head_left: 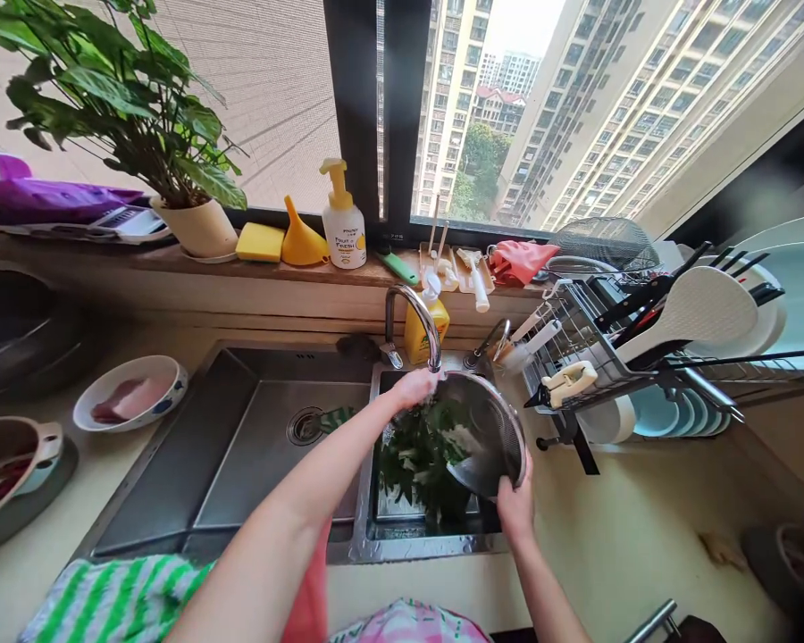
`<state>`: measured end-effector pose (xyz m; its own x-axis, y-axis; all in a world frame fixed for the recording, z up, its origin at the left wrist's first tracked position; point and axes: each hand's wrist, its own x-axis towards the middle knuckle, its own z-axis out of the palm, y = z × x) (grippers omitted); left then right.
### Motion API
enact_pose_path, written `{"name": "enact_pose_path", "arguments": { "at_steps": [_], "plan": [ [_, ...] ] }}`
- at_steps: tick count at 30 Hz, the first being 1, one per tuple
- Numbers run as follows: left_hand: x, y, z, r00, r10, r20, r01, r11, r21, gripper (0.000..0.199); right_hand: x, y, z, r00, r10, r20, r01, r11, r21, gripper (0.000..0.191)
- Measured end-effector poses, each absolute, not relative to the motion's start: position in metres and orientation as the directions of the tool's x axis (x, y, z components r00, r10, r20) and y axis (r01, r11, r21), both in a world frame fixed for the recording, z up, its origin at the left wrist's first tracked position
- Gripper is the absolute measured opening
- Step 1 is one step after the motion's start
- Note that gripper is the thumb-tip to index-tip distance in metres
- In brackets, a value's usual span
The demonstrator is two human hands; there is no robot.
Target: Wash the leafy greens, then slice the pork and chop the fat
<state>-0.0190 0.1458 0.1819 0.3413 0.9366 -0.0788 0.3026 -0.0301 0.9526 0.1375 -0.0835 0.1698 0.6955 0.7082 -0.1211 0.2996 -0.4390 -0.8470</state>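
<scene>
A round metal mesh strainer is tilted over the small right sink basin. My left hand is closed on the far-left part of its rim, just under the faucet. On the near-right part of the rim, my right hand is closed too. Dark leafy greens lie below and beside the strainer in the basin, some apparently hanging from its lower edge. Whether water runs from the spout is hard to make out.
Left of the basin is the wide sink with a drain. A bowl of meat stands on the left counter, near a striped cloth. A loaded dish rack occupies the right. A yellow soap bottle stands behind the faucet.
</scene>
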Motion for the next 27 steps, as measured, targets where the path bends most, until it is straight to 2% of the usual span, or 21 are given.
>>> {"name": "enact_pose_path", "arguments": {
  "at_steps": [3, 5, 7, 9, 11, 13, 16, 18, 21, 24, 27],
  "plan": [
    [-0.046, 0.139, 0.186, 0.451, 0.881, -0.145, 0.44, -0.078, 0.895, 0.002, 0.141, -0.068, 0.162, 0.568, 0.655, -0.499, -0.033, -0.587, -0.809, 0.059],
    [-0.059, 0.131, 0.188, 0.445, 0.881, -0.163, 0.513, -0.102, 0.852, 0.013, 0.143, -0.059, 0.158, 0.499, 0.637, -0.587, -0.106, -0.627, -0.772, 0.058],
    [-0.063, 0.12, 0.19, 0.447, 0.885, -0.127, 0.599, -0.192, 0.777, 0.023, 0.144, -0.055, 0.157, 0.547, 0.681, -0.486, -0.029, -0.565, -0.824, 0.062],
    [-0.059, 0.11, 0.19, 0.52, 0.853, -0.05, 0.654, -0.36, 0.665, 0.031, 0.144, -0.055, 0.161, 0.588, 0.756, -0.287, 0.168, -0.462, -0.871, 0.066],
    [-0.044, 0.101, 0.19, 0.613, 0.789, 0.037, 0.634, -0.519, 0.573, 0.04, 0.141, -0.056, 0.167, 0.557, 0.821, -0.122, 0.368, -0.376, -0.851, 0.069],
    [-0.022, 0.095, 0.188, 0.636, 0.761, 0.129, 0.581, -0.582, 0.568, 0.048, 0.137, -0.057, 0.173, 0.508, 0.858, -0.079, 0.454, -0.345, -0.821, 0.07],
    [0.015, 0.086, 0.183, 0.532, 0.82, 0.213, 0.592, -0.54, 0.599, 0.047, 0.128, -0.054, 0.183, 0.476, 0.878, -0.057, 0.486, -0.316, -0.815, 0.073],
    [0.031, 0.075, 0.174, 0.508, 0.841, 0.188, 0.638, -0.514, 0.574, 0.037, 0.125, -0.049, 0.19, 0.463, 0.886, -0.013, 0.498, -0.272, -0.824, 0.074],
    [0.029, 0.057, 0.153, 0.663, 0.746, 0.057, 0.658, -0.617, 0.431, 0.022, 0.127, -0.041, 0.198, 0.459, 0.887, 0.052, 0.498, -0.209, -0.842, 0.073],
    [0.002, 0.045, 0.134, 0.766, 0.634, -0.105, 0.633, -0.715, 0.297, 0.018, 0.134, -0.037, 0.198, 0.47, 0.881, 0.062, 0.504, -0.21, -0.838, 0.072],
    [-0.023, 0.051, 0.133, 0.8, 0.567, -0.195, 0.599, -0.765, 0.237, 0.017, 0.139, -0.04, 0.193, 0.511, 0.854, 0.094, 0.541, -0.234, -0.808, 0.071]
  ]
}}
